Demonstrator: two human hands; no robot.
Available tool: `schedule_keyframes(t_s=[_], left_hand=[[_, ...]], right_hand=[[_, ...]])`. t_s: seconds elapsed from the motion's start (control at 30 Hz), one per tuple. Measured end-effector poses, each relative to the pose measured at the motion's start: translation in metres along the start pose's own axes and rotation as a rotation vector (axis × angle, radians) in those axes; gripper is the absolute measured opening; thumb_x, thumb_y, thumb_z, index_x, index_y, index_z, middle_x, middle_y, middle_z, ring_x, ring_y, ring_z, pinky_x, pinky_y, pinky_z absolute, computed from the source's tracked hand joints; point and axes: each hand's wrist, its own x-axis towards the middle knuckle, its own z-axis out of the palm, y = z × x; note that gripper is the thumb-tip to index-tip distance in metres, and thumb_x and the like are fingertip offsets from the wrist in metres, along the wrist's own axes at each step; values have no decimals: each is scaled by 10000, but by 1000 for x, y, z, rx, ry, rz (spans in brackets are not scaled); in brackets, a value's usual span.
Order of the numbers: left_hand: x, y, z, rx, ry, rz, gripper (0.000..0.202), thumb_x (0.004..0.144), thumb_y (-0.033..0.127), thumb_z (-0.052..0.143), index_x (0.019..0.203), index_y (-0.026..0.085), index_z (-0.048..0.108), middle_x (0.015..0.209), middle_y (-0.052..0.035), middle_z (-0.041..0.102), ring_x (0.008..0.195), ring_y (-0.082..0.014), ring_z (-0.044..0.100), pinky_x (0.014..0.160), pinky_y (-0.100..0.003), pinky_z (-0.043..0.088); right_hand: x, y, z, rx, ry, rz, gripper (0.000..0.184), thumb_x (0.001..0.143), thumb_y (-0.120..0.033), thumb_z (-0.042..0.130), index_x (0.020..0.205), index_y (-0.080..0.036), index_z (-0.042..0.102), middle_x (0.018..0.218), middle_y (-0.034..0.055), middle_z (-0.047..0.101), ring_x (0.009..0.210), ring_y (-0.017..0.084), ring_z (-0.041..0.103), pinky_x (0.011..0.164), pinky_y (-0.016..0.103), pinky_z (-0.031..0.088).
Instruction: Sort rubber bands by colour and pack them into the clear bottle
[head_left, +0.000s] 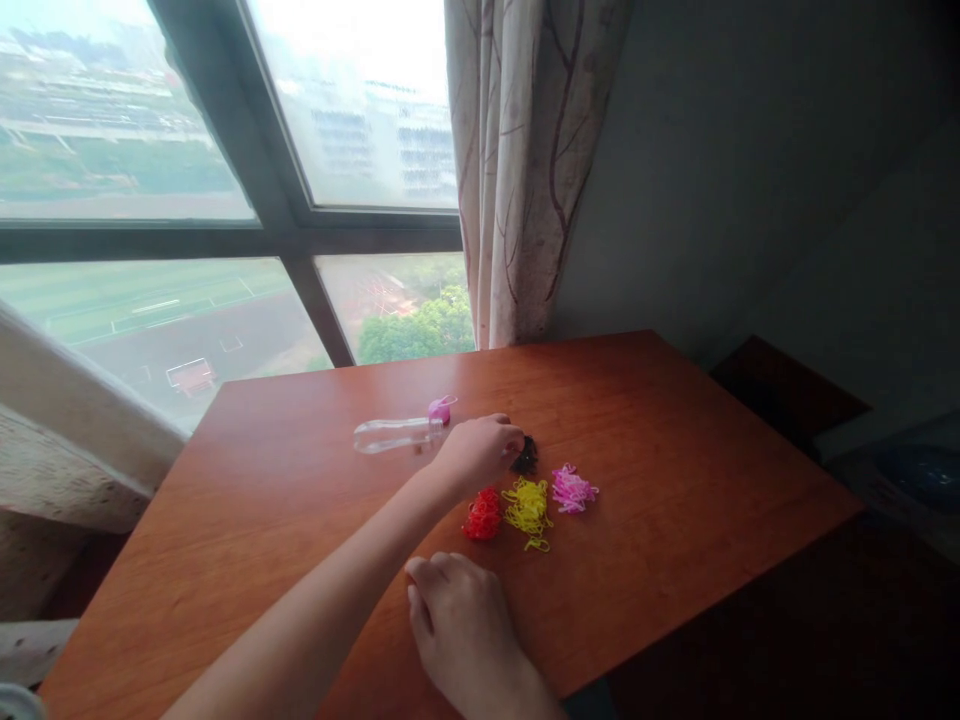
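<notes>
My left hand [484, 450] reaches across the table, its fingers pinched together at the edge of a small pile of black rubber bands [528, 456]. Whatever may be between those fingertips is hidden. Loosely curled near the front of the table lies my right hand [465, 625], with nothing visible in it. Between the two hands sit a pile of red rubber bands [481, 514] and a pile of yellow ones [527, 506]. Pink rubber bands [574, 490] form another pile to the right. Beyond my left wrist a clear plastic bottle [390, 435] lies on its side.
A pink cap-like piece [441, 409] with a loop is by the bottle's right end. The brown wooden table [675, 470] stands against a window [300, 240] with a patterned curtain [517, 170]. The table's right edge drops off into a dark area.
</notes>
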Motion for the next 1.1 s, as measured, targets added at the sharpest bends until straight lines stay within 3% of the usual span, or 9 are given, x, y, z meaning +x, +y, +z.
schedule_keyframes(t_s=[0.13,0.23,0.37,0.47,0.6,0.7,1.1], left_hand=[[0,-3,1,-15,9,-12,160,803,167,602,887,227,724,921,-63,688,732,-197,648,649,-285,453],[-13,-8,-8,-55,39,-21,161,810,170,604,913,226,714,932,-48,690,744,-174,634,664,-269,452],[-50,-21,-27,-102,94,-57,161,881,201,528,913,203,685,823,-25,671,683,-136,583,625,-238,425],[-86,-38,-34,-147,162,-171,168,885,233,519,860,185,678,786,-22,654,617,-118,528,579,-230,397],[-127,-57,-30,-177,239,-286,166,873,258,532,846,188,681,733,-3,640,598,-117,514,573,-226,395],[-145,-62,-21,-198,311,-339,184,880,283,525,857,189,681,738,-1,650,591,-121,511,576,-234,403],[-150,-67,-5,-156,271,-383,196,888,291,509,865,193,677,802,-21,664,683,-151,584,661,-263,439]], right_hand=[[0,1,-1,16,-1,-3,184,903,-129,504,1019,-233,600,889,9,673,810,180,628,690,257,466],[0,0,-2,23,-3,-2,189,901,-127,501,1019,-238,599,894,5,674,809,183,627,685,265,462],[1,-2,-4,32,2,9,191,894,-125,516,1021,-240,601,895,9,679,813,184,632,684,266,448],[5,-4,-6,29,-3,23,187,889,-124,529,1010,-246,602,888,4,685,799,180,640,670,263,433],[10,-5,-8,-10,-28,47,142,892,-130,528,943,-247,592,845,-5,690,756,178,652,624,261,408],[12,-6,-8,-30,-49,66,130,903,-148,527,956,-251,586,857,-5,703,757,186,668,620,265,411],[47,-19,-3,-138,-103,195,100,942,-219,532,1027,-216,583,865,71,731,773,263,717,628,301,482]])
